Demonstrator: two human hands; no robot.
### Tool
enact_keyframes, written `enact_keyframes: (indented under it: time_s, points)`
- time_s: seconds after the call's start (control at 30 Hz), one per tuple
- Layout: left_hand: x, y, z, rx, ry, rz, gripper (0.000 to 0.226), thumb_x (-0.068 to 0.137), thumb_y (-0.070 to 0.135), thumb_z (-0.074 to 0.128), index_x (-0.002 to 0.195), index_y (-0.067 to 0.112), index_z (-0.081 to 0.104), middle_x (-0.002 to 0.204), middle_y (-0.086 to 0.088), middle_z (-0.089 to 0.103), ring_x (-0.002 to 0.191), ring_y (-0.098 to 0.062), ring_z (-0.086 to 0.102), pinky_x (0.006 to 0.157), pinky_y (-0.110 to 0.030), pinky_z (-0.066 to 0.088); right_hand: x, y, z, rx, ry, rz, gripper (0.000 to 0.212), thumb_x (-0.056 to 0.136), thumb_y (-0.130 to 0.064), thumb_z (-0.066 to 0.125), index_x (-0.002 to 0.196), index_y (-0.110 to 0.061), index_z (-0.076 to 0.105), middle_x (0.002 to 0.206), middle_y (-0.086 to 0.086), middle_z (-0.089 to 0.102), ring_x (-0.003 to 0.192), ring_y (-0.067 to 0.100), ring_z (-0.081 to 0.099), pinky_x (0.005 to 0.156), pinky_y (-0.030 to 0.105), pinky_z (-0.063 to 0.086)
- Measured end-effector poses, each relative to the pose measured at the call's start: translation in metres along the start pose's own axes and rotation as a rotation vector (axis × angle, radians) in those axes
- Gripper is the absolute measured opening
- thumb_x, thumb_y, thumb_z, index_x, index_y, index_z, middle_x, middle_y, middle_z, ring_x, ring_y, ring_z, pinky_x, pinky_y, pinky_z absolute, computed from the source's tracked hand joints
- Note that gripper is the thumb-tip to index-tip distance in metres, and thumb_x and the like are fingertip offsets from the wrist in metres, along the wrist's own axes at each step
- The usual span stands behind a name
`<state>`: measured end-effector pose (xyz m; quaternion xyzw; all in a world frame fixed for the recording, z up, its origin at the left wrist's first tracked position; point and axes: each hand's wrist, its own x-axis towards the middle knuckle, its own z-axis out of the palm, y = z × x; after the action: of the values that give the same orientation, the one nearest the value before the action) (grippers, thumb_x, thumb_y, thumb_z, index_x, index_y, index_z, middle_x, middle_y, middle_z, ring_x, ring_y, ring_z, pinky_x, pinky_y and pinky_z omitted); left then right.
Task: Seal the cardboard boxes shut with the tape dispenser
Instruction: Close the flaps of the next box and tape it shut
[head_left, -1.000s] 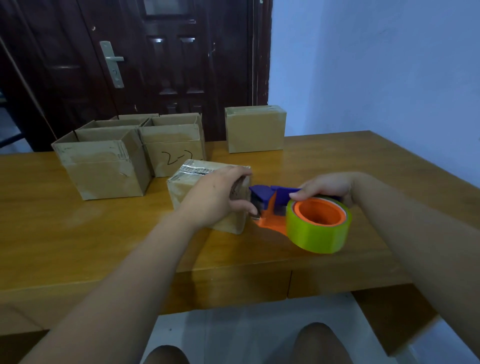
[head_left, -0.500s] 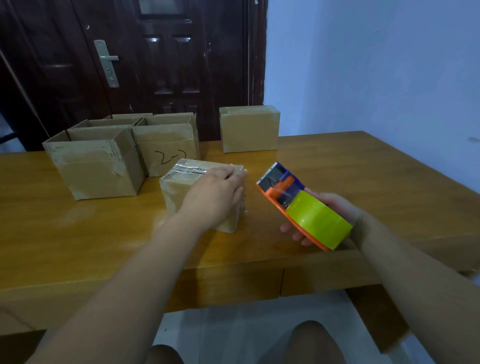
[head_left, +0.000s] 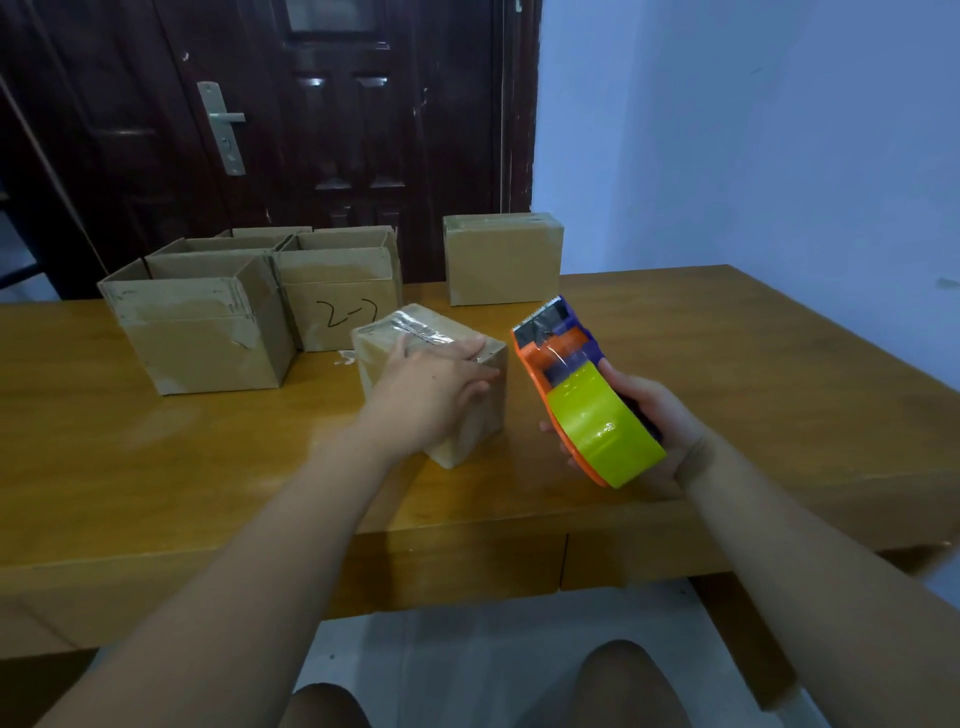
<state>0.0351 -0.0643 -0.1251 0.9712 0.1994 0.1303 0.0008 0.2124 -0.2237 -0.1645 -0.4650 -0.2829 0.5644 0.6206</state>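
Tape dispenser (head_left: 576, 384) held above table (head_left: 779, 364), front right, grasped in right grip (head_left: 654, 426); long axis near-right to far-left, cutter end (head_left: 545, 317) pointing away (green roll (head_left: 602, 431) nearest). Left grip (head_left: 431, 389) released, fingers straight, flat on taped small box (head_left: 382, 340). Open boxes (head_left: 208, 332) behind: contents hidden.

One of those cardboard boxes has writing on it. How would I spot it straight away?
Look at the far side of the wooden table, before the dark door, where open boxes huddle together. The marked box is the rightmost of that group. It alone bears black handwriting on its front.
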Motion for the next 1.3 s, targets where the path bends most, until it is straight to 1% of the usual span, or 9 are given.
enact_keyframes:
  time_s: [0.17,0.4,0.47,0.6,0.77,0.87,0.97,1.07,1.3]
  points:
    - [-0.010,-0.010,-0.007,-0.393,0.039,-0.061,0.061,0.097,0.011,0.048,0.145,0.041,0.027,0.137,0.020,0.050,0.137,-0.008,0.032,0.115,-0.053,-0.004,0.005,-0.004,0.000,-0.047,0.022,-0.042,0.088,0.051,-0.052,0.087,0.124,-0.011,0.060,0.110,0.020,0.067,0.089,0.029,0.069,0.069,0.037,0.056]
    - [-0.015,-0.002,-0.012,-0.315,0.049,-0.080,0.068,0.092,0.008,0.052,0.147,0.036,0.025,0.150,0.012,0.035,0.142,-0.011,0.020,0.115,-0.050,-0.010,0.005,-0.009,0.011,-0.130,0.147,-0.121,0.056,0.068,-0.055,0.072,0.107,-0.014,0.065,0.095,0.008,0.071,0.082,0.025,0.067,0.072,0.035,0.055]
    - [-0.016,0.012,-0.016,-0.382,0.224,-0.081,0.056,0.093,0.014,0.053,0.144,0.030,0.037,0.145,0.010,0.042,0.135,-0.009,0.033,0.118,-0.044,0.012,0.005,-0.014,0.013,-0.193,0.192,-0.209,0.055,0.067,-0.050,0.077,0.105,-0.012,0.063,0.086,0.008,0.068,0.074,0.024,0.059,0.067,0.034,0.049]
    - [-0.014,0.050,-0.026,-0.801,0.469,-0.240,0.051,0.091,0.038,0.059,0.137,0.017,0.049,0.118,0.008,0.061,0.100,0.000,0.054,0.081,-0.010,0.045,0.000,-0.023,0.026,-0.172,0.281,-0.389,0.032,0.076,-0.033,0.068,0.100,-0.013,0.061,0.068,0.001,0.060,0.056,0.015,0.052,0.049,0.024,0.045]
    - [0.001,0.074,-0.034,-1.127,0.403,-0.435,0.094,0.076,0.049,0.073,0.149,0.012,0.027,0.092,0.015,0.064,0.109,-0.009,0.057,0.099,-0.032,0.045,-0.005,-0.032,0.046,-0.385,0.380,-0.677,0.028,0.087,-0.026,0.064,0.115,-0.024,0.059,0.065,-0.017,0.059,0.059,0.000,0.054,0.055,0.015,0.044]
    - [0.008,0.077,-0.034,-1.232,0.396,-0.471,0.071,0.078,0.043,0.074,0.138,0.015,0.047,0.088,0.012,0.065,0.096,-0.009,0.062,0.087,-0.029,0.051,-0.011,-0.033,0.052,-0.702,0.391,-0.824,0.042,0.092,-0.024,0.058,0.130,-0.035,0.045,0.105,-0.028,0.060,0.096,-0.012,0.057,0.079,0.007,0.042]
    - [0.009,0.080,-0.030,-1.358,0.430,-0.454,0.004,0.084,0.019,0.066,0.085,0.016,0.069,0.065,0.009,0.063,0.062,-0.004,0.056,0.061,-0.021,0.045,-0.013,-0.030,0.053,-0.962,0.466,-0.845,0.052,0.088,-0.037,0.054,0.137,-0.038,0.039,0.117,-0.018,0.056,0.108,0.001,0.053,0.088,0.011,0.040]
    - [0.008,0.084,-0.025,-1.398,0.480,-0.567,0.021,0.084,0.009,0.058,0.064,0.013,0.053,0.050,0.007,0.044,0.047,-0.007,0.038,0.051,-0.024,0.032,-0.010,-0.025,0.052,-1.226,0.540,-0.839,0.060,0.087,-0.043,0.052,0.144,-0.036,0.035,0.113,-0.001,0.058,0.096,0.004,0.048,0.081,0.007,0.035]
    - [0.008,0.086,-0.023,-1.497,0.579,-0.585,0.020,0.089,0.013,0.054,0.086,-0.004,0.065,0.071,-0.007,0.057,0.064,-0.014,0.048,0.055,-0.022,0.039,-0.005,-0.021,0.060,-1.288,0.644,-0.935,0.064,0.085,-0.045,0.053,0.145,-0.031,0.036,0.107,0.001,0.054,0.084,-0.001,0.042,0.074,0.000,0.030]
